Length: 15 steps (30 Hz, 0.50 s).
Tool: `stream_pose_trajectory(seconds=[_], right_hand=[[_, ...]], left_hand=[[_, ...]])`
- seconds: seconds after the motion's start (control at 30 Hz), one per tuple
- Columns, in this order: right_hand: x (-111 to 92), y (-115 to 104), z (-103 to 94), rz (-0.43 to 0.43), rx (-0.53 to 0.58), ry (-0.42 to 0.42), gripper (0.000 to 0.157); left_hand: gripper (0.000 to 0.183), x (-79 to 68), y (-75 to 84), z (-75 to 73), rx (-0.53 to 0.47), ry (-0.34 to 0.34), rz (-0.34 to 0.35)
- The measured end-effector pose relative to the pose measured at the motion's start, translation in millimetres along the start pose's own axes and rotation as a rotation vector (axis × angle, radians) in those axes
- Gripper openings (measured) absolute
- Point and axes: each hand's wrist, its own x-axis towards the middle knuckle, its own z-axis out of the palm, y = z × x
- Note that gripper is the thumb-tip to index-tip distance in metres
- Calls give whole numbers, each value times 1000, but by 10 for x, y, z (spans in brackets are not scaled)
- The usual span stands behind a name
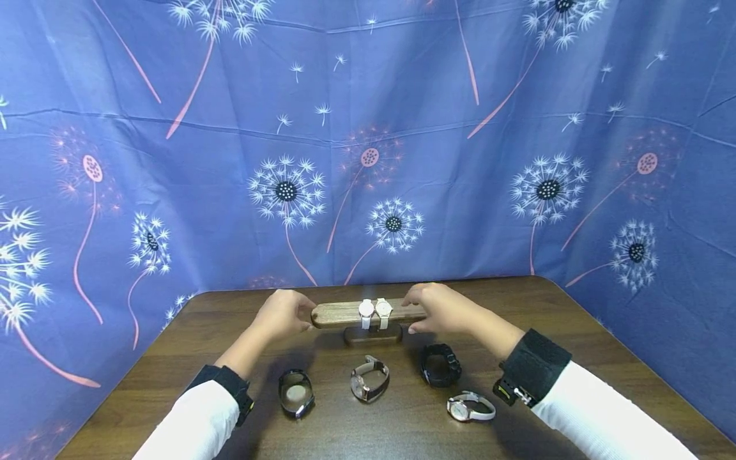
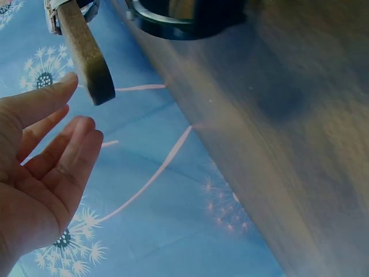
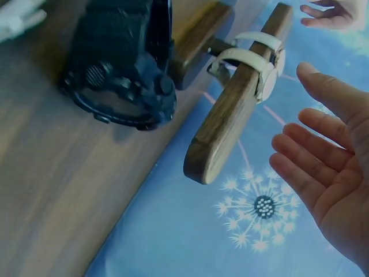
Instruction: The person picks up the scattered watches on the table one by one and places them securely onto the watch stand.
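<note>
A wooden watch stand [image 1: 339,313] stands at the back of the table, its long bar raised on a dark base [image 1: 374,334]. Two white-strapped watches, a left one [image 1: 366,309] and a right one [image 1: 383,308], are looped side by side around the bar's middle. My left hand [image 1: 282,313] is at the bar's left end, fingers loosely bent; in the left wrist view the thumb tip [image 2: 70,79] comes close to the bar end [image 2: 99,81]. At the other end, my right hand [image 1: 439,310] has its fingers relaxed, and a gap separates it from the bar [image 3: 219,130] in the right wrist view.
In front of the stand lie several watches: a black one [image 1: 296,393] at left, a dark-strapped one [image 1: 370,378] in the middle, a chunky black one [image 1: 440,365] and a white-strapped one [image 1: 471,407] at right. A blue dandelion-print cloth [image 1: 460,191] hangs behind the table [image 1: 575,358].
</note>
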Motion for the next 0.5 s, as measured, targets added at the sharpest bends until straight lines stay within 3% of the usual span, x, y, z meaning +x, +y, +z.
stream_pose_trajectory(seconds=[0.2, 0.5], right_hand=[[-241, -128, -37, -58, 21, 67, 35], [-448, -325, 19, -110, 76, 144, 29]], left_hand=[[21, -166, -21, -7, -60, -1, -18], [21, -462, 32, 34, -48, 46, 49]])
